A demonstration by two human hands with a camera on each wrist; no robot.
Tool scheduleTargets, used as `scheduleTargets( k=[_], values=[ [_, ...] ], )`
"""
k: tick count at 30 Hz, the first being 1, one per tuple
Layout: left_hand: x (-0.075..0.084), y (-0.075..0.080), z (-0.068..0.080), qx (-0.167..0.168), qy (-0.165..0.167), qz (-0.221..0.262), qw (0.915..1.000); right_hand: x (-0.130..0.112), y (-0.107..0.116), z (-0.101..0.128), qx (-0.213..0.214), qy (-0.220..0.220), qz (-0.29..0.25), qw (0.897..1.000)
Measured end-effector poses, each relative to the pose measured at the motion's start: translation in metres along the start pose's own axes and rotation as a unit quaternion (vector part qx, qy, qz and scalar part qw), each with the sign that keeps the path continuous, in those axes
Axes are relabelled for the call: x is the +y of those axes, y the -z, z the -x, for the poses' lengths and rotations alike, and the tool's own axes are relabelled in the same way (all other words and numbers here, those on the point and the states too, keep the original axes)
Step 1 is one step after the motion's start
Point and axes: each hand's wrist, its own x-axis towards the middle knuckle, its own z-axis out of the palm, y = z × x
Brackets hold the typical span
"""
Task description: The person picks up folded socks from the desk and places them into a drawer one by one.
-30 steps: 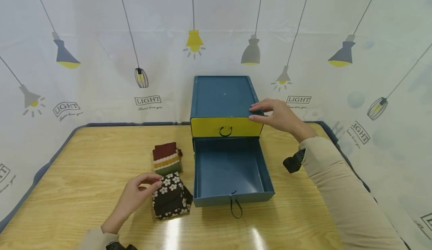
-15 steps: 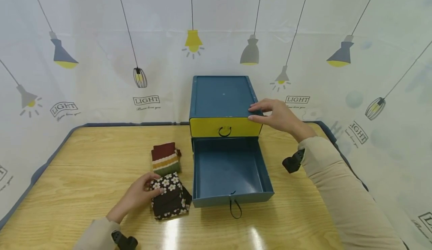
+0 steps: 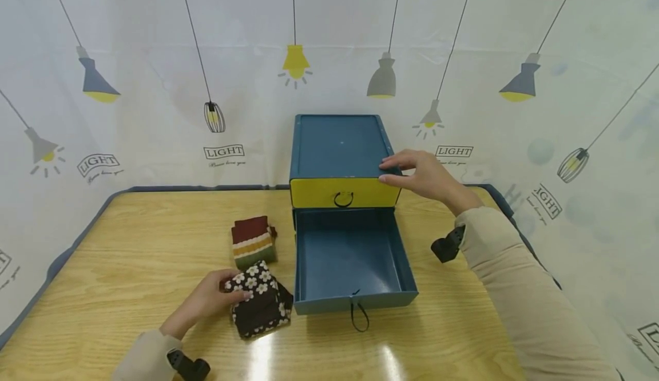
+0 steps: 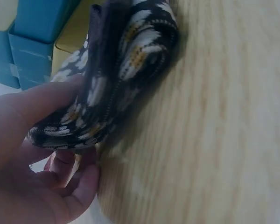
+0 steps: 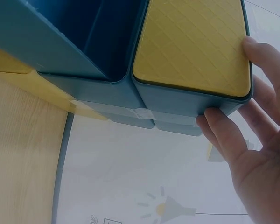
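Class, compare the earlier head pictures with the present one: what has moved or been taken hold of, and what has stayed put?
The left hand has closed its grip on the flowered folded socks and drawn them slightly toward the person. The right hand stays on the blue drawer box; the lower drawer stays open and the striped socks unmoved.

The pulled-out lower drawer [image 3: 350, 255] lies open from above, its blue walls ringing bare floor. Beside its left wall, striped socks [image 3: 252, 241] and flowered socks [image 3: 259, 299] crowd the desk [image 3: 128, 243].
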Motion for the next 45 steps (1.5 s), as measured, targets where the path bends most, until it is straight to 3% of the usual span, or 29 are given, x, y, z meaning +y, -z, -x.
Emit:
scheduleTargets(
  k=[5,10,15,20,26,28,32,35,39,41,45],
  values=[
    [0.006,0.001,0.009,0.002,0.018,0.065,0.9977,0.002,0.000,0.000,0.000,0.003,0.003,1.000],
    [0.008,0.002,0.016,0.008,0.047,0.141,0.9888,0.002,0.000,0.000,0.002,0.004,0.005,1.000],
    [0.014,0.009,0.022,0.027,0.047,0.160,0.9856,0.002,0.000,-0.002,0.003,0.002,0.005,1.000],
    [0.032,0.023,0.029,0.042,0.003,0.194,0.9800,0.002,0.000,-0.002,0.003,0.000,0.006,1.000],
    [0.058,0.043,0.032,0.013,-0.092,0.301,0.9492,0.002,-0.001,-0.002,0.000,-0.001,0.005,1.000],
    [0.069,0.048,0.031,0.006,-0.115,0.302,0.9462,0.002,-0.001,-0.002,-0.001,0.000,0.005,1.000],
    [0.094,0.054,0.028,0.017,-0.144,0.265,0.9535,0.003,0.000,-0.002,-0.001,0.001,0.006,1.000],
    [0.112,0.057,0.023,0.033,-0.148,0.214,0.9651,0.003,0.000,-0.002,0.001,0.001,0.009,1.000],
    [0.131,0.054,0.012,0.006,-0.161,0.211,0.9641,0.003,-0.001,-0.002,0.004,0.000,0.010,1.000],
    [0.139,0.050,0.006,-0.020,-0.162,0.235,0.9582,0.002,-0.001,-0.002,0.004,0.001,0.007,1.000],
    [0.155,0.040,-0.004,-0.052,-0.144,0.253,0.9551,0.002,-0.001,-0.001,0.005,0.003,0.007,1.000]
  ],
)
